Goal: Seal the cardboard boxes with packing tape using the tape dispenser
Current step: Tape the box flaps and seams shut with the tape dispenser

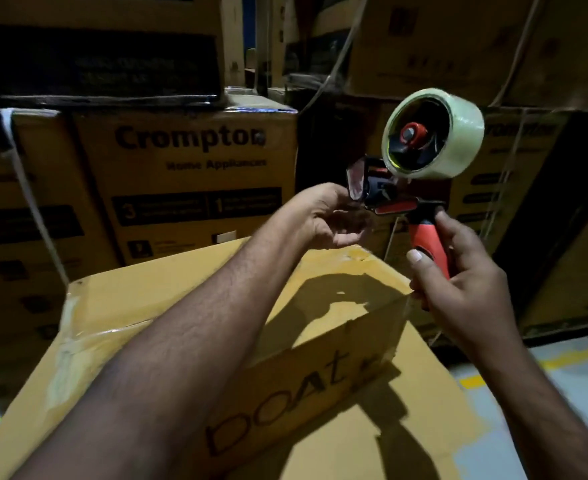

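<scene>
Above the right hand (458, 278) clamped round its red handle: tape dispenser (389, 194), handle near upright, roll (434, 133) topmost, nose pointing left | left hand (327, 220) curled at the nose (pinching tape or not, cannot tell) | cardboard box (129, 289) below both.

A dim warehouse or stockroom: printed appliance cartons (185, 174) stand stacked high across the upper frame, some bound with strapping (25, 188), and yellow floor markings (562, 358) show on the pale floor (569, 403) at lower right.
</scene>
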`<state>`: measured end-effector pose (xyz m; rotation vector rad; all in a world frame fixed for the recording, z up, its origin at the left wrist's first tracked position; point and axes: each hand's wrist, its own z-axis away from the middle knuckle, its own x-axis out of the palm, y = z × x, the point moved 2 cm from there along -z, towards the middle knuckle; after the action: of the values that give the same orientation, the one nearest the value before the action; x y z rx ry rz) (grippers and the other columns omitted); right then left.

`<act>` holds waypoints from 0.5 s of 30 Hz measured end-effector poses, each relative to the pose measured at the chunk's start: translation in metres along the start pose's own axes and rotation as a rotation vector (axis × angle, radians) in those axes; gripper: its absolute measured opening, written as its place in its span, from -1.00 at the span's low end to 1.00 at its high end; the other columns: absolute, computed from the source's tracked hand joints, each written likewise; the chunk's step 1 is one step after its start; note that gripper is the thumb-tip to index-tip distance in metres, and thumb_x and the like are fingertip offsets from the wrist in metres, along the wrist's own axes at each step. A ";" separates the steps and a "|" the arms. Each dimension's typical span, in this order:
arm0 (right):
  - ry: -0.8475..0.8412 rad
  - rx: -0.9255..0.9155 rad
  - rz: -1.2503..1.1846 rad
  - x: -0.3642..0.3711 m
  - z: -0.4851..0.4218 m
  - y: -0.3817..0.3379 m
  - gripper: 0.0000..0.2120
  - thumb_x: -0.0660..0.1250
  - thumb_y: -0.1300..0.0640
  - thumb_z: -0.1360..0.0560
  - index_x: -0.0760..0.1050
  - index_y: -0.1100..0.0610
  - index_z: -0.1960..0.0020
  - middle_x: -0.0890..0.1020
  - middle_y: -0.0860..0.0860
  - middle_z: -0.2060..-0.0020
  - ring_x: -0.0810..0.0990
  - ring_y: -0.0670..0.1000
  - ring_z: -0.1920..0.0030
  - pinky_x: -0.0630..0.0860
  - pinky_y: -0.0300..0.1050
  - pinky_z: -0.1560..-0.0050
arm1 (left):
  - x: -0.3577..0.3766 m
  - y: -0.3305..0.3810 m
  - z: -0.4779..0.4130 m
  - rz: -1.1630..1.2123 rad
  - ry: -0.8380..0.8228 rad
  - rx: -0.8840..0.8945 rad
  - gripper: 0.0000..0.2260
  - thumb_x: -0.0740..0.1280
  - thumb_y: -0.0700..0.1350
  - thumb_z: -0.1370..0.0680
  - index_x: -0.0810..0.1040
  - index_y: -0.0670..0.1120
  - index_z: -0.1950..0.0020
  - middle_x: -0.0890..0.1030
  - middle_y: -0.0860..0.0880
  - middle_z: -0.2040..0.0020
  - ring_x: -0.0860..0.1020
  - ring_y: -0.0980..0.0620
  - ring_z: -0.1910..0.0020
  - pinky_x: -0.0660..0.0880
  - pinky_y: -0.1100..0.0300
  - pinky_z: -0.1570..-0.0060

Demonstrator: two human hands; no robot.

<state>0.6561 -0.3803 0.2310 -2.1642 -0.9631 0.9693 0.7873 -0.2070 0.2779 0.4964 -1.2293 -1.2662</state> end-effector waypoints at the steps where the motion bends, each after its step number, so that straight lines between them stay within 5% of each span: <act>1: -0.018 -0.007 0.013 -0.006 -0.006 0.008 -0.41 0.38 -0.05 -0.54 0.28 -0.21 -0.52 0.48 -0.13 -0.24 0.63 0.05 -0.08 0.66 0.12 -0.01 | 0.006 0.000 -0.009 -0.005 0.022 0.002 -0.90 0.24 -0.21 -0.65 0.53 -0.20 -0.09 0.62 -0.17 0.05 0.63 -0.08 0.01 0.64 0.02 0.06; 4: -0.077 -0.032 0.024 -0.017 -0.026 0.036 -0.39 0.39 -0.01 -0.54 0.28 -0.16 -0.54 0.57 0.01 -0.24 0.63 0.02 -0.06 0.60 -0.15 0.02 | 0.016 0.000 -0.036 -0.087 0.088 -0.003 -0.91 0.25 -0.29 -0.63 0.55 -0.21 -0.02 0.59 -0.11 0.13 0.59 0.01 0.19 0.58 0.14 0.18; 7: -0.158 -0.043 0.045 -0.017 -0.046 0.064 -0.39 0.40 0.03 -0.55 0.28 -0.15 -0.55 0.61 0.02 -0.07 0.59 -0.10 0.21 0.43 -0.53 0.26 | 0.012 0.001 -0.069 -0.229 0.178 0.028 -0.90 0.28 -0.31 -0.60 0.57 -0.20 0.04 0.59 -0.10 0.18 0.59 0.04 0.31 0.54 0.23 0.30; 10: -0.270 -0.034 0.069 -0.008 -0.062 0.085 -0.39 0.38 0.05 -0.58 0.24 -0.14 -0.56 0.58 0.04 0.03 0.40 -0.27 0.31 0.35 -0.55 0.39 | 0.003 0.003 -0.095 -0.421 0.324 0.094 -0.95 0.43 -0.33 -0.52 0.63 -0.21 0.11 0.66 -0.13 0.13 0.68 0.03 0.25 0.64 0.20 0.19; 15: -0.435 0.044 0.066 0.019 -0.088 0.108 -0.39 0.32 0.01 -0.61 0.15 -0.16 -0.58 0.60 0.12 -0.22 0.61 0.03 0.00 0.52 -0.19 0.12 | -0.011 -0.003 -0.129 -0.687 0.561 0.214 -0.94 0.42 -0.36 -0.54 0.60 -0.23 0.09 0.66 -0.16 0.09 0.68 -0.10 0.06 0.67 -0.03 -0.03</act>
<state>0.7759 -0.4455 0.1959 -1.9970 -1.0550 1.5191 0.9022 -0.2395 0.2271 1.4128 -0.7263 -1.4122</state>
